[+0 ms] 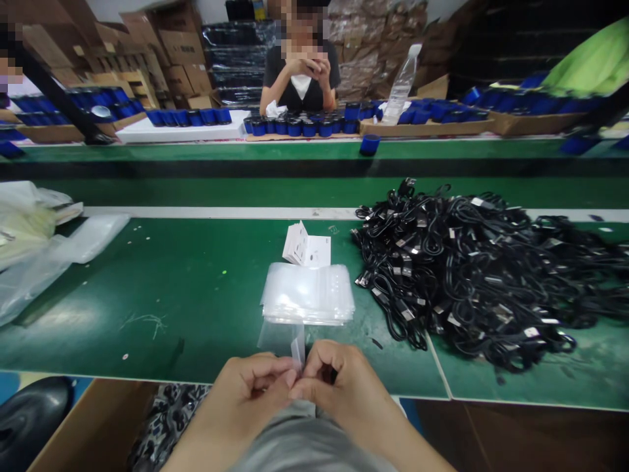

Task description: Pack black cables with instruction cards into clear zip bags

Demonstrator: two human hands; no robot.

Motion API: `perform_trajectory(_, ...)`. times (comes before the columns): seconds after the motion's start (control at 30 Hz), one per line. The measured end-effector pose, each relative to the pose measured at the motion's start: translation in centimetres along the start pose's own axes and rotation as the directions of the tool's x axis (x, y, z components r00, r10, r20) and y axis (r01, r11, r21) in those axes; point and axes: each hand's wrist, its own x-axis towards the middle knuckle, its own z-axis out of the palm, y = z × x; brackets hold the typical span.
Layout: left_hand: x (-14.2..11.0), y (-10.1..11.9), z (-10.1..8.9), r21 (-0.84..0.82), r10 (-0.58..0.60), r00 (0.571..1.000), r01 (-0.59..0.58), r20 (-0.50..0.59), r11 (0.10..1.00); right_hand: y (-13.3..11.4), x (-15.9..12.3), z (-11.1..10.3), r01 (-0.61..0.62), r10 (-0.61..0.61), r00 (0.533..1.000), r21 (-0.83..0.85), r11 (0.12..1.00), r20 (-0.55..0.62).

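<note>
Two hands meet at the near edge of the bench, right in front of you: your left hand and your right hand have their fingertips together, pinched on a clear bag with a pale strip along one side. It sticks up and away from your fingers, toward a stack of clear bags lying flat on the green top. Just behind that stack sit white leaflets, some standing folded open. To your right spreads a big tangled heap of black cables; well to your left lies crumpled plastic. Under the bench edge, on your left, you have an open carton. Across from you, a person sits with hands raised together, behind rows of blue jars and an upright bottle.
</note>
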Motion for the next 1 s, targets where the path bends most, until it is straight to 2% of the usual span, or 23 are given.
perform_trajectory(0.17, 0.0, 0.5, -0.1, -0.042, -0.047, 0.995, 0.05, 0.083, 0.998, 0.0, -0.1, -0.2, -0.03, 0.03, 0.999, 0.015, 0.999, 0.028)
perform_trajectory(0.27, 0.1, 0.6, -0.2, 0.038, -0.067, 0.986, 0.062, 0.153, 0.997, -0.2, -0.2, 0.0, -0.02, 0.021, 0.999, -0.036, 0.999, 0.033)
perform_trajectory(0.4, 0.1, 0.5, -0.2, 0.178, -0.015, 0.993, -0.006, 0.115, 0.984, -0.5, -0.5, 0.3, 0.087, -0.083, 0.996, -0.123, 0.989, 0.036)
perform_trajectory(0.53, -0.1, 0.4, -0.3, 0.226, 0.003, 0.996, -0.024, 0.091, 0.974, -0.3, -0.8, 0.4, 0.15, -0.147, 0.989, -0.12, 0.981, 0.034)
perform_trajectory(0.6, -0.3, 0.3, -0.4, 0.274, 0.056, 0.996, -0.073, 0.069, 0.959, -0.1, -1.0, 0.4, 0.171, -0.169, 0.985, -0.134, 0.976, 0.022)
perform_trajectory(0.7, -0.6, 0.0, -0.5, 0.444, 0.221, 0.974, -0.217, 0.044, 0.869, 0.2, -1.2, 0.4, 0.216, -0.219, 0.976, -0.213, 0.953, 0.011)
perform_trajectory(0.8, -0.7, -0.3, -0.3, 0.637, 0.369, 0.925, -0.338, 0.089, 0.693, 0.3, -1.3, 0.5, 0.274, -0.29, 0.957, -0.347, 0.897, 0.005)
perform_trajectory(0.87, -0.8, -0.3, -0.2, 0.702, 0.424, 0.897, -0.381, 0.123, 0.601, 0.2, -1.4, 0.5, 0.31, -0.332, 0.943, -0.445, 0.84, 0.031)
perform_trajectory(0.93, -0.9, -0.3, -0.1, 0.723, 0.445, 0.887, -0.387, 0.123, 0.573, 0.0, -1.5, 0.7, 0.349, -0.363, 0.929, -0.516, 0.782, 0.077)
perform_trajectory(1.0, -0.9, -0.4, -0.1, 0.707, 0.434, 0.898, -0.357, 0.079, 0.61, -0.2, -1.4, 0.9, 0.378, -0.381, 0.917, -0.552, 0.743, 0.115)
